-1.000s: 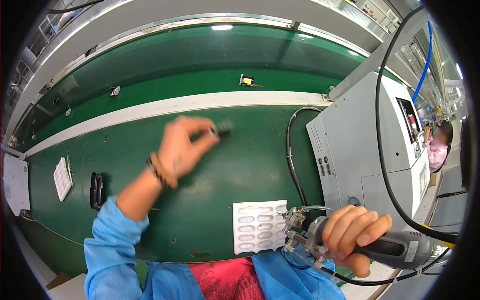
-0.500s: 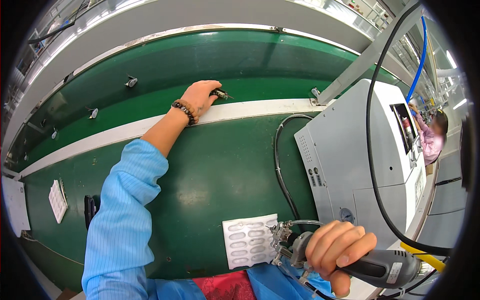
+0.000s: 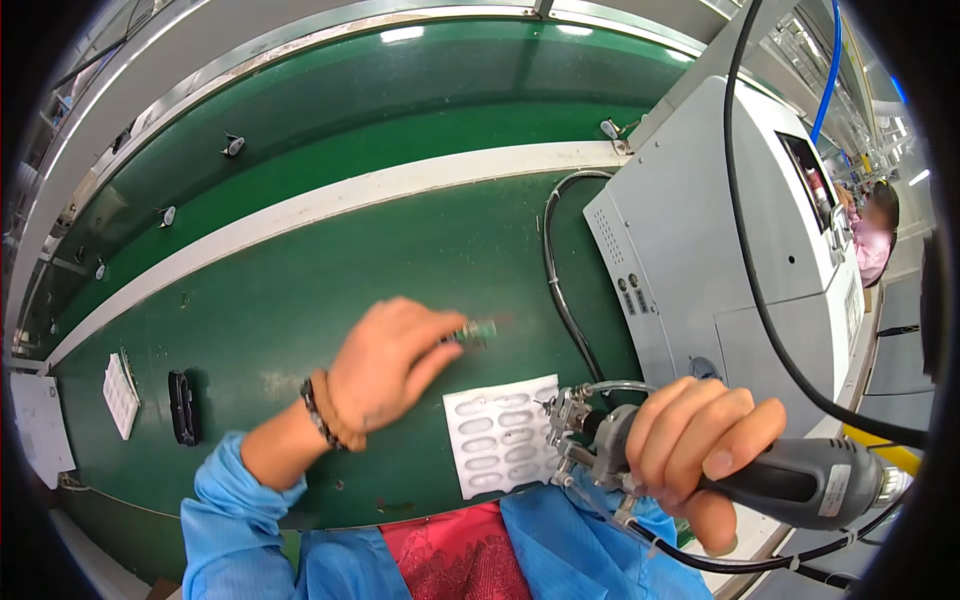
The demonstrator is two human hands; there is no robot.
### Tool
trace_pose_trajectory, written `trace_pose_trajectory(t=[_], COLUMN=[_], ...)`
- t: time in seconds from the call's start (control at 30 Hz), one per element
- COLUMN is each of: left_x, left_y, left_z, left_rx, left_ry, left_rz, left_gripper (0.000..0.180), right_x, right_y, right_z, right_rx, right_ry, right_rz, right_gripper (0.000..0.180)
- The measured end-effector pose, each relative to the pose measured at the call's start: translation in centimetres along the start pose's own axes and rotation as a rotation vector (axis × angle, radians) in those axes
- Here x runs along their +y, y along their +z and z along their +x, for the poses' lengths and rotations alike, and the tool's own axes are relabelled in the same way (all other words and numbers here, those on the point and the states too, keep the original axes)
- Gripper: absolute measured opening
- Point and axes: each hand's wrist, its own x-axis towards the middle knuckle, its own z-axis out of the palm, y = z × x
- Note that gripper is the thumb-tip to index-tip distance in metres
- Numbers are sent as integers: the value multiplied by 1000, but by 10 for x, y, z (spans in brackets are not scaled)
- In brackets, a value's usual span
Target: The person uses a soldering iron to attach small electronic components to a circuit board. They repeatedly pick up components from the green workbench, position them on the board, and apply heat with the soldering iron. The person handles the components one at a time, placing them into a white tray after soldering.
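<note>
Back from the green belt (image 3: 400, 130), my left hand (image 3: 393, 358) pinches a small green board-like part (image 3: 482, 329), nearer my right hand (image 3: 695, 440), wrapped round a grey-black cylindrical tool (image 3: 805, 485).

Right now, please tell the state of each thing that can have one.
Left hand: grip closed on small green part
Small green part: held, blurred
Right hand: grip closed around grey handheld tool
Grey handheld tool: held; running or not unclear
White cavity tray near tool: flat, cavities upward
Black case: open or shut, unclear
Grey machine: on or off, unclear
</note>
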Motion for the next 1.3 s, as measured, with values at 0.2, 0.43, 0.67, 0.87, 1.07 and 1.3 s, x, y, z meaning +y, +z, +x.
trace_pose_trajectory(t=[0.2,0.43,0.67,0.87,1.07,1.3], left_x=[36,36,27,22,22,20], left_y=[40,73,82,82,80,82], left_z=[-40,-47,-52,-53,-53,-55], left_rx=[59,152,223,223,225,245], left_ry=[-31,-35,-18,-18,-25,-20], left_rz=[-43,73,10,-50,-56,-71], left_gripper=[30,33,30,29,30,32], right_x=[-1,-3,13,26,31,35], right_y=[8,11,16,26,31,30], right_z=[-4,-2,4,7,8,17], right_rx=[83,65,-46,-55,-41,-193], right_ry=[-10,4,70,102,160,210], right_rz=[99,102,42,29,79,-5], right_gripper=[45,46,46,45,46,40])
